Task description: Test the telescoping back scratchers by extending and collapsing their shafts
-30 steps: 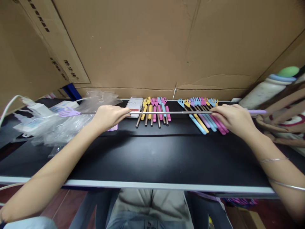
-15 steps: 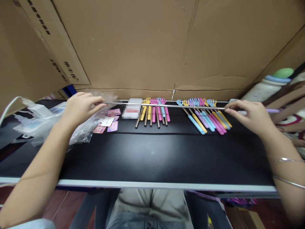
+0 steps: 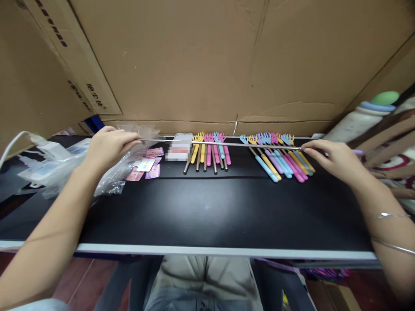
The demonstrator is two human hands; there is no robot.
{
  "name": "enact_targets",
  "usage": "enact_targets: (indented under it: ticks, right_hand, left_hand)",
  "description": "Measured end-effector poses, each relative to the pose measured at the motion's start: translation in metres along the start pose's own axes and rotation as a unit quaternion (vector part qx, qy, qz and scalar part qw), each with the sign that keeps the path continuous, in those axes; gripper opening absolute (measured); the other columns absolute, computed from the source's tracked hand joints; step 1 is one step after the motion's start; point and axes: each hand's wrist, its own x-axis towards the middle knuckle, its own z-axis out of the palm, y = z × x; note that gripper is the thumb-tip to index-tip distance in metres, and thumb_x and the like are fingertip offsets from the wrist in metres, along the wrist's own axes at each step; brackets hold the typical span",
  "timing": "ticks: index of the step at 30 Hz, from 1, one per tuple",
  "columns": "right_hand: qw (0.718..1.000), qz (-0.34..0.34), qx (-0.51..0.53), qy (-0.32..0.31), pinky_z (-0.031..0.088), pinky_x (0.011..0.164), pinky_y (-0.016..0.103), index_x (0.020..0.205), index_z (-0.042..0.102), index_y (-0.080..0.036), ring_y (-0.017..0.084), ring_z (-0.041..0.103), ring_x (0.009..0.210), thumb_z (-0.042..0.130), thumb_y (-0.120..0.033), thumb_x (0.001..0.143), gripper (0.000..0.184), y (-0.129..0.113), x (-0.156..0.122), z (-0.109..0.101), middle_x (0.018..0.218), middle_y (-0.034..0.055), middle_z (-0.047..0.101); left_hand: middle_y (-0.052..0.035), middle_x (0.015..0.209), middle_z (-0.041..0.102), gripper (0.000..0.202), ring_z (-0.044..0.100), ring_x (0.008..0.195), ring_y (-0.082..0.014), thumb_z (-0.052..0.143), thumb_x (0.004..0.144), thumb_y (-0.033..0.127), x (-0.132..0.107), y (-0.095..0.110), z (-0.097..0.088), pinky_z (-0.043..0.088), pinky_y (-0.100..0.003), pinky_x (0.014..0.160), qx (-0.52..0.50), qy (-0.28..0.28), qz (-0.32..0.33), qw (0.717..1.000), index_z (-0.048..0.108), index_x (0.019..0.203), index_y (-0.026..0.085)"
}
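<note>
A long metal telescopic rod (image 3: 227,144), which looks like a stretched-out back scratcher, runs nearly level above the far part of the black table (image 3: 207,211). My left hand (image 3: 113,144) pinches its left end, and whatever is at that tip is hidden in the fingers. Near the other end, my right hand (image 3: 327,155) grips the rod between thumb and fingers. A bit of purple handle (image 3: 357,152) shows past that hand. Behind and below the rod lie two groups of claw-ended back scratchers (image 3: 208,156) and more back scratchers (image 3: 288,162) with pink, yellow, blue and purple handles.
Clear plastic bags (image 3: 112,179) lie by my left forearm, next to small printed cards (image 3: 153,171) and a pale box-like object (image 3: 178,151), partly blurred. A white bottle (image 3: 356,121) with a green top leans at the right. Cardboard walls (image 3: 194,65) enclose the back.
My right hand has shifted slightly left, and less purple handle shows past it. My left hand stays almost in place on the rod's left end.
</note>
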Motion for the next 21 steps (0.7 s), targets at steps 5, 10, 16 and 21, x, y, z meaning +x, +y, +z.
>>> enact_targets:
  ticks: [5, 10, 16, 21]
  right_hand:
    - [0.999, -0.017, 0.036, 0.016, 0.045, 0.071, 0.031, 0.092, 0.064, -0.015, 0.022, 0.064, 0.080, 0.041, -0.040, 0.090, 0.034, -0.032, 0.005, 0.003, 0.092, 0.0148, 0.070]
    - [0.990, -0.114, 0.079, 0.013, 0.045, 0.067, 0.026, 0.091, 0.066, -0.020, 0.017, 0.067, 0.077, 0.043, -0.038, 0.092, 0.030, -0.097, 0.004, 0.017, 0.088, 0.0051, 0.073]
    - [0.987, -0.140, 0.059, 0.047, 0.044, 0.062, 0.024, 0.089, 0.065, -0.021, 0.015, 0.067, 0.073, 0.042, -0.035, 0.094, 0.027, -0.115, 0.003, 0.023, 0.084, 0.0015, 0.073]
    - [0.993, -0.114, 0.038, 0.021, 0.042, 0.058, 0.025, 0.089, 0.064, -0.023, 0.016, 0.066, 0.070, 0.043, -0.043, 0.093, 0.030, -0.104, 0.004, 0.012, 0.082, 0.0016, 0.072]
  left_hand:
    - [0.0011, 0.081, 0.071, 0.050, 0.057, 0.071, -0.0130, 0.024, 0.098, 0.051, 0.007, 0.026, 0.005, 0.038, -0.025, 0.074, 0.011, 0.068, 0.024, 0.997, 0.065, 0.092, 0.023]
    - [-0.0001, 0.058, 0.066, 0.049, 0.056, 0.052, -0.0146, 0.029, 0.098, 0.047, 0.018, 0.093, 0.006, 0.027, -0.027, 0.051, 0.000, 0.128, 0.121, 0.984, 0.066, 0.075, 0.024]
    - [0.0002, 0.055, 0.063, 0.041, 0.057, 0.049, -0.0145, 0.038, 0.096, 0.042, 0.015, 0.119, 0.002, 0.027, -0.026, 0.048, -0.020, 0.130, 0.123, 0.984, 0.062, 0.070, 0.022]
    - [-0.0011, 0.070, 0.069, 0.035, 0.062, 0.060, -0.0163, 0.037, 0.097, 0.041, 0.016, 0.107, -0.001, 0.035, -0.027, 0.054, -0.038, 0.121, 0.122, 0.984, 0.066, 0.085, 0.024]
